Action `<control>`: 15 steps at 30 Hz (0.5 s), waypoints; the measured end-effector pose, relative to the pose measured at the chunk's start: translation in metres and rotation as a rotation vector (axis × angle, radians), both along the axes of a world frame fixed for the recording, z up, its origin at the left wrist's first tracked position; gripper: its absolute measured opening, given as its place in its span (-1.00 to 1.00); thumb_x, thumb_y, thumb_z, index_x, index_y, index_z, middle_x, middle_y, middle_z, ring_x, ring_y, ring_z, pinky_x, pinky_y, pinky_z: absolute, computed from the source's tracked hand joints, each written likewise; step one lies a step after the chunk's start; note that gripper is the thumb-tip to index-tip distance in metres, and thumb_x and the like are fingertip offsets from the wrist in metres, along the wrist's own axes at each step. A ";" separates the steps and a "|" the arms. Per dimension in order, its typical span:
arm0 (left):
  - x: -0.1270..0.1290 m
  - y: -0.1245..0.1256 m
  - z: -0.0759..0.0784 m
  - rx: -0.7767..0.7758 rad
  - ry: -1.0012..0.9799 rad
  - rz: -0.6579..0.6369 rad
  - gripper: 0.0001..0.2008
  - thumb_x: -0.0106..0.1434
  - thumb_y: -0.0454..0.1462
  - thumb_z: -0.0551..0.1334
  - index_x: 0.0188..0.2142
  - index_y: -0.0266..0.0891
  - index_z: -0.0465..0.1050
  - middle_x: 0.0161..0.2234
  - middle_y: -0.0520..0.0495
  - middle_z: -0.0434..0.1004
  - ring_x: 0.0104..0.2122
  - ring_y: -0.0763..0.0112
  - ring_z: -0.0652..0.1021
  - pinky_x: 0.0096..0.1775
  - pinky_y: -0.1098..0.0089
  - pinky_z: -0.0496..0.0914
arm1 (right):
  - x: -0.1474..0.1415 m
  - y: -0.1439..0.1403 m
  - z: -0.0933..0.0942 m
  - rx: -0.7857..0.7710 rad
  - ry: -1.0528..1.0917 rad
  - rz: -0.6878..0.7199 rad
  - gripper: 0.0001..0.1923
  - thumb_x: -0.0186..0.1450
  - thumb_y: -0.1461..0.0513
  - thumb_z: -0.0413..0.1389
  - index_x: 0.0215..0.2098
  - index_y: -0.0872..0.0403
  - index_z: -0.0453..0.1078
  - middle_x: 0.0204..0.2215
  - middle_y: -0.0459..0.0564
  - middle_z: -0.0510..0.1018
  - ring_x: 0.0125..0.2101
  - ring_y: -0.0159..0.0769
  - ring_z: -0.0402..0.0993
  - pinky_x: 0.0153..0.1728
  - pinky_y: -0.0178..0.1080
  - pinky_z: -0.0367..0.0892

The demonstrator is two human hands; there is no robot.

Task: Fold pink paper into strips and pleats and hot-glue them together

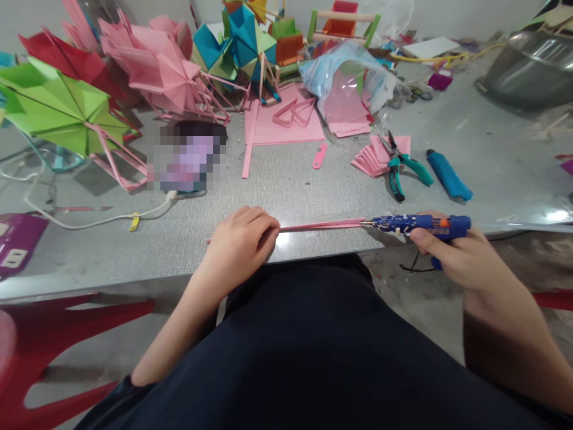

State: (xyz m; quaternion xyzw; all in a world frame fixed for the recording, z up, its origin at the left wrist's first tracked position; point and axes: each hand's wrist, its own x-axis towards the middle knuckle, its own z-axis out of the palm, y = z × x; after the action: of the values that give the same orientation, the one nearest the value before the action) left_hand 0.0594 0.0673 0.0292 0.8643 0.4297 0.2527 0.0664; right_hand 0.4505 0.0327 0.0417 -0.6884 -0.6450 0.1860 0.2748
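Near the table's front edge, my left hand (244, 245) is closed on a narrow pink paper strip (320, 225), pinching it between thumb and fingers. The strip stretches rightward, and a short end pokes out left of the hand. In my right hand (461, 254) is a blue hot glue gun (414, 224), with fingers wrapped round its handle. Its metal nozzle points left and meets the strip's right end. White glue residue marks the barrel, and a clear glue stick (514, 227) runs out of the back. Pliers (400, 164) with teal handles lie beyond the gun.
Folded pink paper (373, 155) sits beside the pliers, near a blue rolled item (450, 176). Pink sheets (286, 131) and a plastic bag (347, 83) lie farther back. Paper pinwheel-like pieces (67, 110) stand at left, by a cabled phone (192, 158). A metal bowl (532, 71) is at right.
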 end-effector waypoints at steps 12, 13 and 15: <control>0.001 -0.001 0.002 -0.011 0.010 0.004 -0.81 0.54 -0.28 0.19 -0.18 -0.21 0.57 -0.22 -0.13 0.66 -0.19 0.20 0.59 -0.11 0.21 0.46 | 0.003 -0.002 0.005 0.015 -0.110 0.090 -0.45 0.33 -0.31 0.10 -0.41 -0.07 0.46 -0.42 -0.01 0.63 -0.35 -0.06 0.60 -0.18 -0.06 0.54; 0.001 0.000 0.001 -0.005 0.009 0.003 -0.82 0.54 -0.28 0.19 -0.18 -0.21 0.57 -0.22 -0.12 0.66 -0.20 0.20 0.59 -0.12 0.21 0.46 | 0.003 -0.002 0.005 0.018 -0.116 0.101 -0.46 0.34 -0.30 0.09 -0.41 -0.07 0.46 -0.43 -0.01 0.63 -0.35 -0.06 0.61 -0.19 -0.06 0.54; 0.001 0.000 0.000 0.004 0.009 0.002 -0.82 0.54 -0.28 0.19 -0.18 -0.21 0.56 -0.22 -0.12 0.66 -0.20 0.20 0.58 -0.12 0.21 0.45 | 0.004 -0.001 0.005 0.028 -0.133 0.117 -0.47 0.35 -0.29 0.09 -0.41 -0.07 0.46 -0.43 -0.01 0.63 -0.36 -0.05 0.61 -0.18 -0.04 0.56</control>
State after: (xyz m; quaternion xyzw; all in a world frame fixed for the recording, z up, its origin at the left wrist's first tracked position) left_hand 0.0600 0.0670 0.0297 0.8652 0.4304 0.2496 0.0624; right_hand 0.4542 0.0318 0.0464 -0.6565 -0.7035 0.1464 0.2296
